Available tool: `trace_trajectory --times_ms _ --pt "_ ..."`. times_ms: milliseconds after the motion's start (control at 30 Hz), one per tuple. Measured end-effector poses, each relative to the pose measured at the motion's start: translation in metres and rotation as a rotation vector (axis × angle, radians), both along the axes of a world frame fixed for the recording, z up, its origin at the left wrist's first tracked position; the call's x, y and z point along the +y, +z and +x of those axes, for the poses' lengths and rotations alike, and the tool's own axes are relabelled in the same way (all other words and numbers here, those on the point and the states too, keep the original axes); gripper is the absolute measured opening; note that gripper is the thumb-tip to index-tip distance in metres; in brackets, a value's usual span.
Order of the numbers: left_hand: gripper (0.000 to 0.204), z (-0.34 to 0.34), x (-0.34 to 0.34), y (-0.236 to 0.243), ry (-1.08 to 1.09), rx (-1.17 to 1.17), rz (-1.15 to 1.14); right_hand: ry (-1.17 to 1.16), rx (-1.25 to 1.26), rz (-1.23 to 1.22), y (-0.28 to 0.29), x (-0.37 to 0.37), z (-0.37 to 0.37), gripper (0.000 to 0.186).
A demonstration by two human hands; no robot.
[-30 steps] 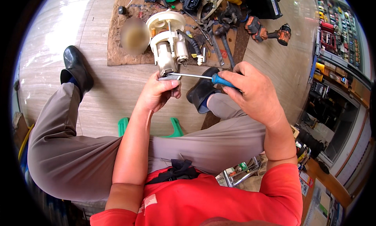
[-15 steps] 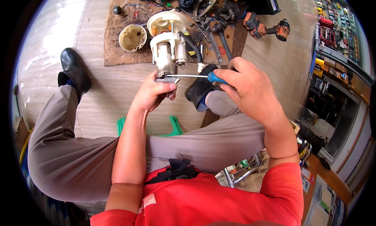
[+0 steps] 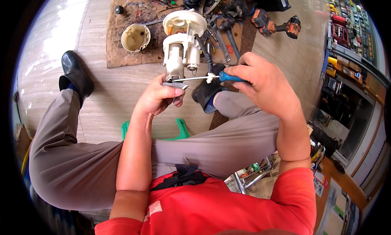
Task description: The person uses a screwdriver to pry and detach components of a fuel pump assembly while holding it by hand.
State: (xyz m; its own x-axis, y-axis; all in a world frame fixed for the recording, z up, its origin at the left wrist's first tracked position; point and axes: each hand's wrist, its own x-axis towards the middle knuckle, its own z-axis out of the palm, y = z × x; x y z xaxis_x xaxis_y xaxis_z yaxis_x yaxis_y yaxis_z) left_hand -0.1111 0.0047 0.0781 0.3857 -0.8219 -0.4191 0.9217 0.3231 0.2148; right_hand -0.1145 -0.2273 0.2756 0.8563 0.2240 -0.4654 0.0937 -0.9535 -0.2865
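pale floor (image 3: 97,108), one screwdriver (image 3: 225,77), one white assembly (image 3: 177,40)

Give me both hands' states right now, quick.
Left hand: closed, holding the white-and-silver assembly at its lower end, thumb on a grey piece.
Right hand: closed, holding a blue-handled screwdriver.

The person wears a red T-shirt (image 3: 228,206) with short sleeves (image 3: 297,190); on the left part of its front there is a pale, roughly rectangular patch (image 3: 155,207). A black fabric strap (image 3: 187,176) is bunched at the waist. The brownish-grey trousers (image 3: 73,174) are loose, with soft folds. The smooth black ankle boots (image 3: 78,73) have some shine, and blue cloth (image 3: 210,105) shows at their openings. The left hand (image 3: 159,97) and right hand (image 3: 266,82) are bare.
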Motion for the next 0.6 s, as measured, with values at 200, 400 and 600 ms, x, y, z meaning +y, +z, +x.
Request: trace_trajectory --times_ms 200,400,600 --pt "0.040 0.001 -0.001 0.001 0.007 -0.007 -0.008 0.048 -0.092 0.001 0.004 0.002 -0.001 0.036" --pt "0.049 0.002 -0.001 0.001 0.051 -0.049 0.024 0.067 -0.097 -0.063 0.010 -0.001 -0.004 0.034" --pt "0.048 0.002 -0.002 0.000 0.105 -0.053 -0.003 -0.010 -0.076 0.028 0.011 -0.003 -0.006 0.024"
